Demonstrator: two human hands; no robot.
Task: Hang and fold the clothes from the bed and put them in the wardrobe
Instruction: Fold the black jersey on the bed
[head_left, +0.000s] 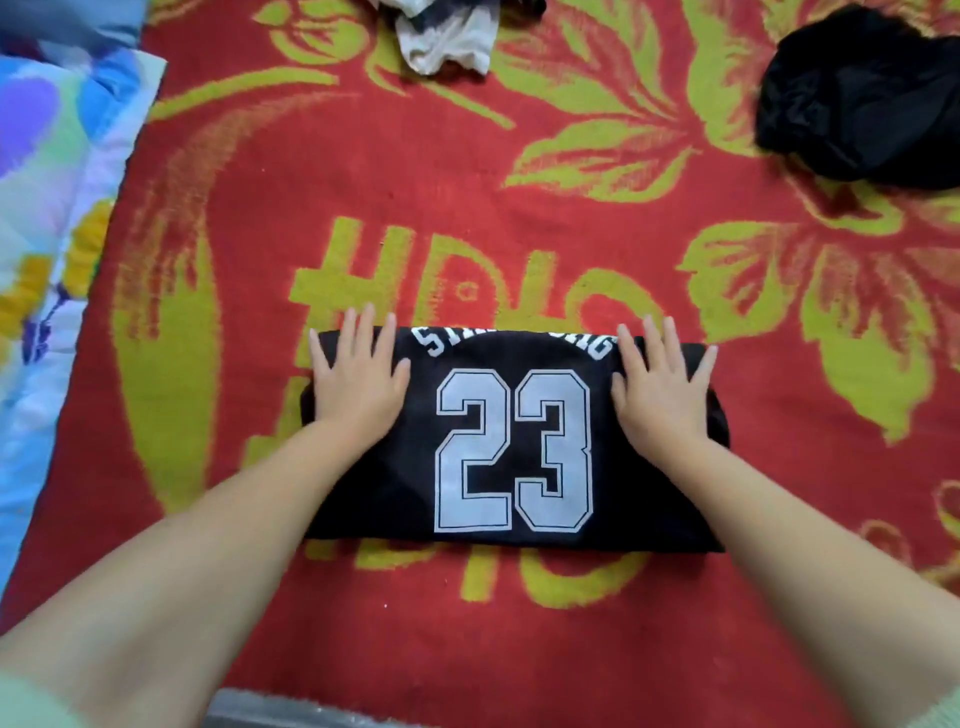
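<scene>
I see the folded black jersey (514, 441) w/ white "23" lying flat at center frame on the red-and-green blanket (467, 218). My left hand (358, 374) and right hand (660, 379) both press flat on its upper corners, fingers straight and spread, gripping nothing. Crumpled black garment (862, 98) upper right, whitish garment (447, 36) top center, floral sheet (52, 182) along left edge.
</scene>
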